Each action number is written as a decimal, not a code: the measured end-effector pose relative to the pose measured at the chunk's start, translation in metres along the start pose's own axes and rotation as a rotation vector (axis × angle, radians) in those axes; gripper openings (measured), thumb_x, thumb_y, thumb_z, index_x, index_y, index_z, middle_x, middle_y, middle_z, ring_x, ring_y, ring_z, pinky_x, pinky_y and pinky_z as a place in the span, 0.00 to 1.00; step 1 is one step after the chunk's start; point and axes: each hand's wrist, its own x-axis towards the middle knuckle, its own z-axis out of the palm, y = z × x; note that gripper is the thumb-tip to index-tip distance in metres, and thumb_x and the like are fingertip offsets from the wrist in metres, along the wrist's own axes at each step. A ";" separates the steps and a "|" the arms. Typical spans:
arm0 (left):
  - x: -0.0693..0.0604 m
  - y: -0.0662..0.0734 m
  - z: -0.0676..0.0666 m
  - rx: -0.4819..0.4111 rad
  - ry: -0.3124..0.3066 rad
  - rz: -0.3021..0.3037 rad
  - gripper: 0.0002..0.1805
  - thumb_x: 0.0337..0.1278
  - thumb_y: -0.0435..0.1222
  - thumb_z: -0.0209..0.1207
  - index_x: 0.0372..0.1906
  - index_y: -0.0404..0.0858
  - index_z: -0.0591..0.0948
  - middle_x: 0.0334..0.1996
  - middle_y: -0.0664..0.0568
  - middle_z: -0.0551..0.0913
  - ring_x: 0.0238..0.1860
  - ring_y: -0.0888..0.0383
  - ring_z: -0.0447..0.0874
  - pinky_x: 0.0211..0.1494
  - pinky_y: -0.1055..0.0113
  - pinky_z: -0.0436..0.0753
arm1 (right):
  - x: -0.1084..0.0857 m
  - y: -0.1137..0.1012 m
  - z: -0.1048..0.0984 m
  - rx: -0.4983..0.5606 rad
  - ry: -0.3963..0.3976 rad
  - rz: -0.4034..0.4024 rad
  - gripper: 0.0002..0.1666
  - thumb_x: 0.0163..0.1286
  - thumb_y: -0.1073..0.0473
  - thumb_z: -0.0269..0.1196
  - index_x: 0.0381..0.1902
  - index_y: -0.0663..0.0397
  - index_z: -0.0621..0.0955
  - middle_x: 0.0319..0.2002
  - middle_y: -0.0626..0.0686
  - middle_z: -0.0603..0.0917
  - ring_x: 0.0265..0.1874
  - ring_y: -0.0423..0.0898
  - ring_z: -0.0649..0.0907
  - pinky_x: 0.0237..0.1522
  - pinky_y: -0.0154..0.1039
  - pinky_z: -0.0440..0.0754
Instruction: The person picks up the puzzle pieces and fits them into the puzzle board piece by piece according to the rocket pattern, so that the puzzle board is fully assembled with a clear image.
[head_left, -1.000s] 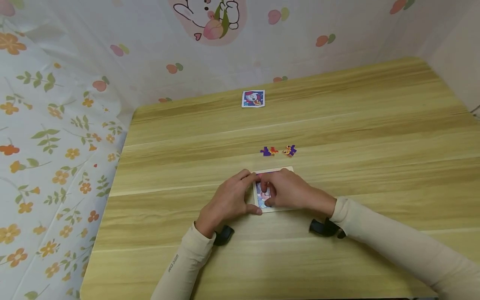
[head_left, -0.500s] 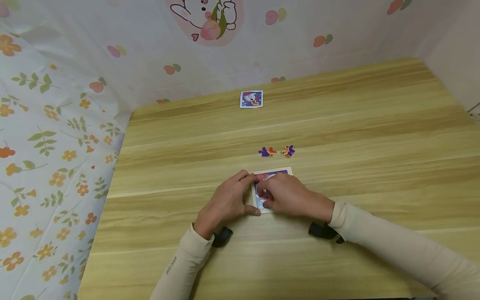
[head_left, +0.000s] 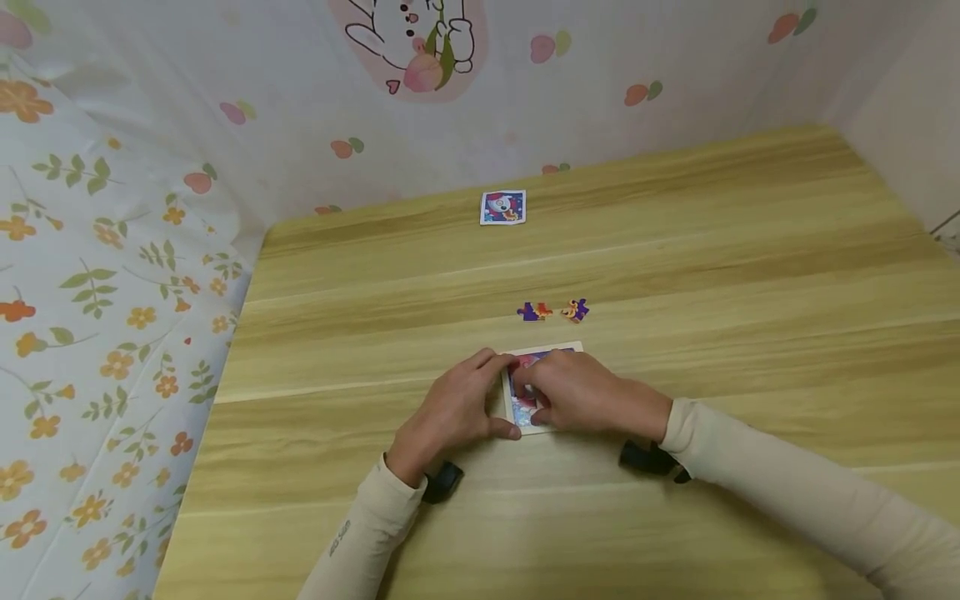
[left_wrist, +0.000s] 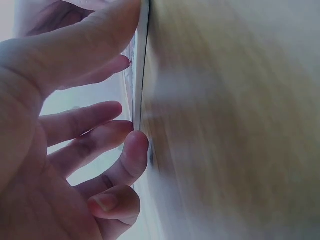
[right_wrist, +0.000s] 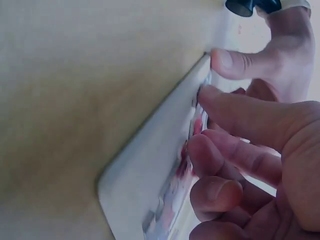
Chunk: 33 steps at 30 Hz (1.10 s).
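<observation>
A small jigsaw puzzle board (head_left: 527, 422) with a pale frame and a pink, blue and purple picture lies flat on the table. My left hand (head_left: 459, 402) grips its left side, thumb at the near corner and fingertips at the far one. Over the middle of the board, my right hand (head_left: 573, 390) has its fingers bent down. Its thumb and forefinger pinch a pinkish puzzle piece (right_wrist: 197, 125) at the board's surface, mostly hidden by the fingers. A bare pale part of the board (right_wrist: 145, 165) shows beside the pieces in the right wrist view.
Beyond the board lie two loose pieces, a purple and red puzzle piece (head_left: 534, 312) and a purple and yellow puzzle piece (head_left: 576, 311). A small picture card (head_left: 503, 207) rests near the back edge of the wooden table (head_left: 360, 308). A patterned cloth (head_left: 585, 92) hangs behind.
My right fingers have shifted slightly over the board, with the knuckles a little lower. The left hand stays on the board's left side. The head view has tilted slightly.
</observation>
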 end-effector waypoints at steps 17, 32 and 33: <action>-0.001 -0.001 0.001 0.022 -0.002 0.015 0.50 0.37 0.53 0.79 0.70 0.45 0.72 0.54 0.53 0.78 0.46 0.58 0.77 0.54 0.61 0.81 | 0.036 0.067 -0.050 0.227 0.067 0.171 0.10 0.58 0.61 0.74 0.38 0.56 0.85 0.23 0.49 0.82 0.23 0.42 0.77 0.30 0.36 0.73; -0.001 -0.002 0.001 0.037 -0.002 0.018 0.50 0.36 0.54 0.79 0.70 0.47 0.72 0.52 0.55 0.77 0.43 0.60 0.75 0.50 0.64 0.80 | 0.051 0.072 -0.042 -0.027 0.147 0.299 0.18 0.54 0.52 0.77 0.37 0.59 0.87 0.32 0.54 0.85 0.31 0.47 0.79 0.34 0.40 0.77; 0.000 -0.002 0.001 0.038 0.001 0.019 0.50 0.36 0.54 0.79 0.70 0.47 0.72 0.52 0.55 0.77 0.43 0.60 0.75 0.50 0.64 0.79 | 0.052 0.072 -0.042 -0.028 0.149 0.296 0.17 0.54 0.53 0.77 0.36 0.59 0.87 0.32 0.54 0.85 0.31 0.47 0.79 0.34 0.40 0.77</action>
